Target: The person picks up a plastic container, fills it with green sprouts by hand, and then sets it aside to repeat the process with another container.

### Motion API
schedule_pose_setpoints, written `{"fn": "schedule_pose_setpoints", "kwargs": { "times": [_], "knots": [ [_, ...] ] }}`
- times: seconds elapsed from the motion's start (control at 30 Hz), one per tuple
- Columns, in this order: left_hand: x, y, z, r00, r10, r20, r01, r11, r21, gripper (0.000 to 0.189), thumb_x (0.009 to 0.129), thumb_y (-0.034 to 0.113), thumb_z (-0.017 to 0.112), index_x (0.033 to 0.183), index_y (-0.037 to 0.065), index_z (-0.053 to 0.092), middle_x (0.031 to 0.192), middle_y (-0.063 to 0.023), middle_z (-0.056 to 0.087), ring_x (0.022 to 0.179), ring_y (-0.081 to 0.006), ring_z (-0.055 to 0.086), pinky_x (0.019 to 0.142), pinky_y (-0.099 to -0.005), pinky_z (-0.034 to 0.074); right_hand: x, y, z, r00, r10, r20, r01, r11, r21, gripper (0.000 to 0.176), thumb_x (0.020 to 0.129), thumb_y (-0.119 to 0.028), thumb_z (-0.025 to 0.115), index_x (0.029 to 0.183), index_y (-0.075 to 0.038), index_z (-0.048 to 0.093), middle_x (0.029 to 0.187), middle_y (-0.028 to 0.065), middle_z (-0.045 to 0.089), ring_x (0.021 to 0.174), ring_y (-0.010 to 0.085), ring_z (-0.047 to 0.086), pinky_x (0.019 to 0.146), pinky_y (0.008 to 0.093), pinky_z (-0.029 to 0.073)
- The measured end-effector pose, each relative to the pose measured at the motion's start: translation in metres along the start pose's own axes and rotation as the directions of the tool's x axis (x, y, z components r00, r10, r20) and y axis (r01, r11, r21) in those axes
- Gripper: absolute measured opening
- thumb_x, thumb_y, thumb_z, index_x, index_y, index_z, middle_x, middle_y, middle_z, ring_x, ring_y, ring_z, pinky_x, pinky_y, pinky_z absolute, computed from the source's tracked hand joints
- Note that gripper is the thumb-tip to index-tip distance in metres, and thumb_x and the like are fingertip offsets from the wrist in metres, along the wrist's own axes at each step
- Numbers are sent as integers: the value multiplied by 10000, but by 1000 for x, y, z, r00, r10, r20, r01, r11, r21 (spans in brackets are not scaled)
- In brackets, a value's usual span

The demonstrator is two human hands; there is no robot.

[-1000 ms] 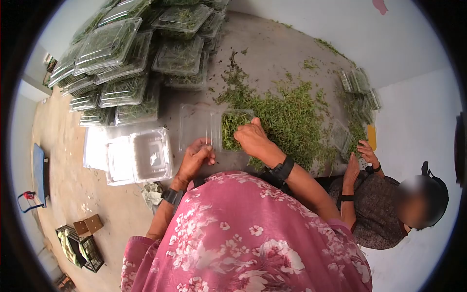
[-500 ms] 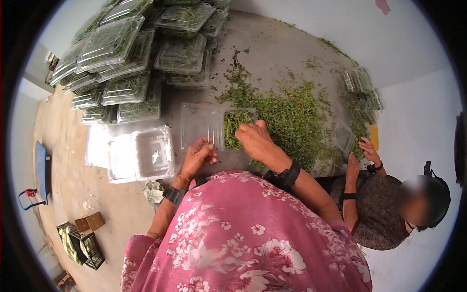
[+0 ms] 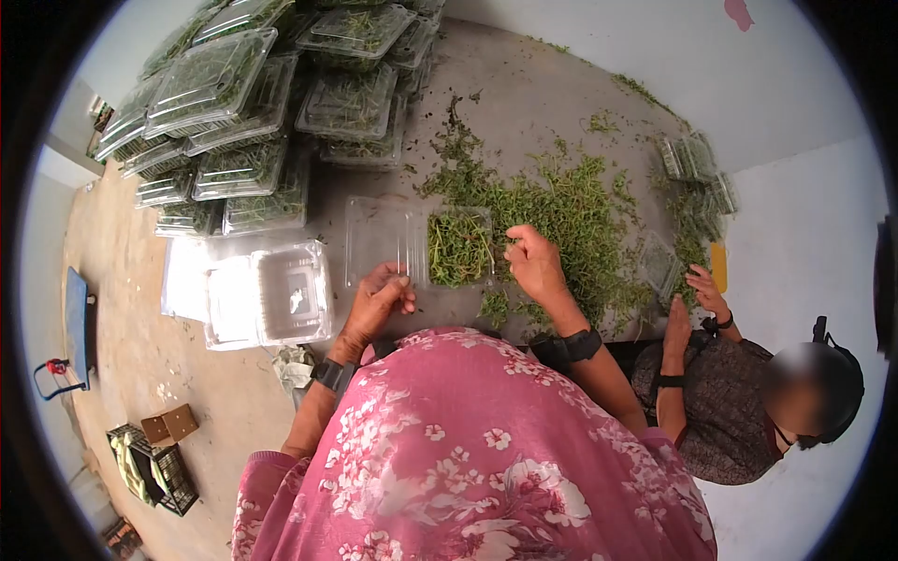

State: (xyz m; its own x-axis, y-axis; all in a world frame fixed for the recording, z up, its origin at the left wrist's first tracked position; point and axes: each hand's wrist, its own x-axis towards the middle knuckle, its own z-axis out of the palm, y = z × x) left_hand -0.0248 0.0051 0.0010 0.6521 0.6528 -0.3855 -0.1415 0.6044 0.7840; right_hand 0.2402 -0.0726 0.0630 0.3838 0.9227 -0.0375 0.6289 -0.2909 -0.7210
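A clear plastic clamshell container [image 3: 382,245] lies opened flat on the table. Its right half is filled with leafy green sprigs [image 3: 458,248]. My left hand [image 3: 383,294] is closed, thumb and fingers pinching the container's near edge by the hinge. Just right of the filled half, my right hand [image 3: 538,266] hovers over the heap of loose greens [image 3: 585,210]. Its fingers are loosely curled, with a gap between index finger and thumb, and nothing shows in it. A few sprigs lie below the container's near right corner.
Filled clamshells [image 3: 210,84] are stacked high at the back left. Empty nested clamshells [image 3: 271,294] stand at the table's near left. On the right a co-worker [image 3: 716,402] has both hands near a clear container [image 3: 659,265]. A crate [image 3: 154,472] and a blue trolley [image 3: 79,327] are on the floor.
My right hand has left the greens in the container and moved right, over the heap, uncovering the filled half. My left hand stays on the container's edge.
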Motion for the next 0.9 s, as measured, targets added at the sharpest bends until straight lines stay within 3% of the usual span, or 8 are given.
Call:
{"fn": "schedule_pose_setpoints", "kwargs": {
  "times": [0.1,0.2,0.3,0.4,0.5,0.6,0.8,0.9],
  "knots": [
    [1,0,0,1000,-17,-8,17,1000,1,314,911,152,542,1167,-8,457,743,-71,587,621,-145,562,600,-260,476,-4,15,-1,958,202,204,-214,976,37,377,834,-77,610,1198,-52,517,792,109,657,675,225,630,631,371,496],
    [1,1,0,1000,-18,-7,18,1000,9,318,908,151,542,1170,-8,457,741,-70,587,621,-144,563,600,-258,477,-5,11,5,932,229,283,-244,969,22,373,826,-83,618,1188,-45,536,781,103,654,670,203,626,623,363,491],
    [-1,5,3,999,-28,-14,29,999,23,318,909,153,541,1170,-9,458,740,-69,587,621,-140,563,602,-254,477,1,23,15,938,204,282,-227,972,53,294,835,-56,592,1122,-3,552,736,62,640,578,128,594,541,297,474],
    [0,1,-1,1000,-22,8,22,1000,9,407,906,180,579,1211,-36,417,772,-83,605,632,-141,595,592,-242,488,3,20,13,966,191,172,-198,980,22,208,835,-72,587,1040,-41,594,815,128,656,711,249,636,634,375,492],
    [0,0,-1,1000,-22,9,22,1000,-5,408,905,184,584,1209,-32,419,772,-84,606,630,-142,596,593,-242,491,4,1,5,994,-112,-7,110,986,-126,170,839,-51,551,1003,-44,594,852,149,641,722,323,623,619,401,487],
    [0,0,1,1000,-14,-16,14,1000,8,316,915,161,541,1169,-8,457,741,-69,589,624,-137,570,598,-251,476,7,-19,5,939,-338,-59,305,901,-307,211,826,8,527,1006,-59,614,811,142,591,665,308,589,613,378,474],
    [-2,3,3,1000,-11,-19,12,999,38,325,913,155,547,1177,-6,448,744,-70,584,624,-140,564,604,-253,476,7,-27,9,902,-370,223,429,829,-358,339,822,51,483,1120,-79,582,930,162,568,820,368,571,725,450,459],
    [-2,4,5,1000,-11,-16,12,1000,21,323,909,149,550,1175,-4,449,745,-73,582,625,-141,561,602,-252,475,6,-41,-2,951,-213,223,274,916,-293,351,825,45,488,1145,-70,572,981,158,564,873,364,560,746,443,445]
  ]
}}
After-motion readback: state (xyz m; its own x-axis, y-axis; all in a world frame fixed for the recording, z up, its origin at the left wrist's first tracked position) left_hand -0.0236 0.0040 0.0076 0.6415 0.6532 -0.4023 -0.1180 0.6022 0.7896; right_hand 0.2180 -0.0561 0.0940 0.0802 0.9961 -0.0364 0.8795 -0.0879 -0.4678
